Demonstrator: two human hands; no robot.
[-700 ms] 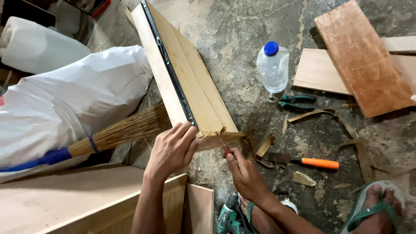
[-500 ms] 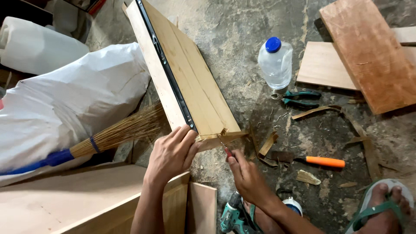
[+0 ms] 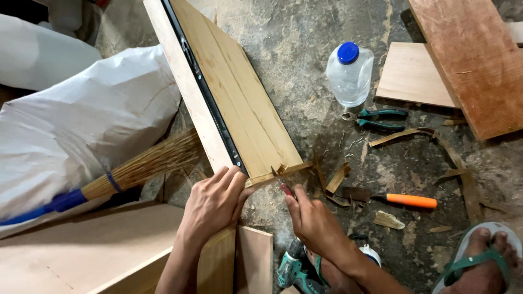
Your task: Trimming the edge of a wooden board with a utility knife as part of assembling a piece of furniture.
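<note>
Gripping point: the right hand (image 3: 316, 220) closes its fingers around a small red-handled tool (image 3: 283, 185), whose tip meets the near end of the wooden panel (image 3: 239, 103).
Left hand: the left hand (image 3: 215, 204) presses down on the panel's near corner, fingers curled over the edge, clasping the wood and nothing else.
Panel position: it lies on the concrete floor (image 3: 305, 49), running diagonally from the top centre of the view down to the hands; a black metal rail (image 3: 204, 90) runs along its left side.
Panel end: a thin strip of wood (image 3: 283, 173) sits across the near end, partly lifted and splintered where the tool touches it.
Scraps: wood chips and curled strips (image 3: 338, 182) lie on the floor just right of the panel end.
Chisel: an orange-handled chisel (image 3: 392, 198) rests near the scraps, right of the right hand.
Pliers: green-handled pliers (image 3: 378, 118) lie farther up, just below a clear plastic bottle (image 3: 348, 73) with a blue cap.
Boards: two wooden boards (image 3: 468, 60) overlap at the upper right.
Left side: a straw broom (image 3: 141, 163) with a blue handle leans against a white sack (image 3: 76, 130).
Near edge: a teal power drill (image 3: 297, 267) lies below the right wrist; a foot in a green sandal (image 3: 479, 258) shows at the lower right.
</note>
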